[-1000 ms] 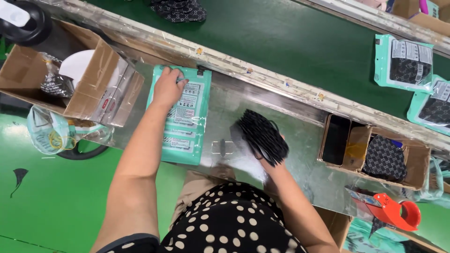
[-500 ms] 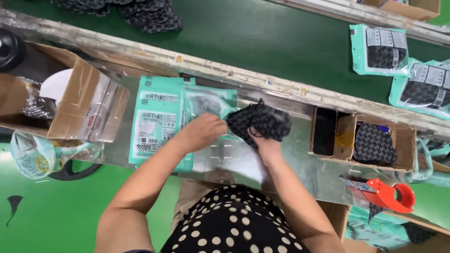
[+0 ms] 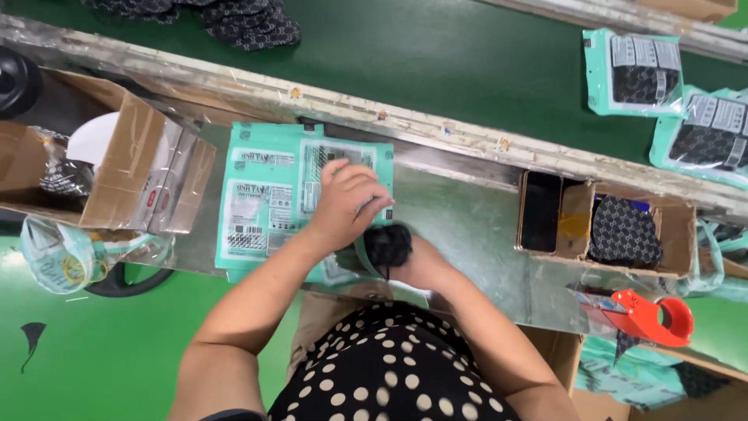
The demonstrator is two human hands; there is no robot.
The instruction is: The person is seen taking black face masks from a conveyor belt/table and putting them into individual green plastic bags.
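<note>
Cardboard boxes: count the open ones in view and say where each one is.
2, perhaps more hidden: a large cardboard box at the left of the metal bench, and a small cardboard box at its right holding dark patterned fabric.

Both hands at dark fabric and teal pouch

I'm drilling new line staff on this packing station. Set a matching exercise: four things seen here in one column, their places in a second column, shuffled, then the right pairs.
Things:
1. red tape dispenser
2. dark phone
3. left hand
4. filled teal pouches

Places:
A. on the green conveyor belt, upper right
B. pressing on the teal pouch on the metal bench
C. lower right edge of the bench
D. standing in the left slot of the small cardboard box

Pairs: 1-C, 2-D, 3-B, 4-A
</note>
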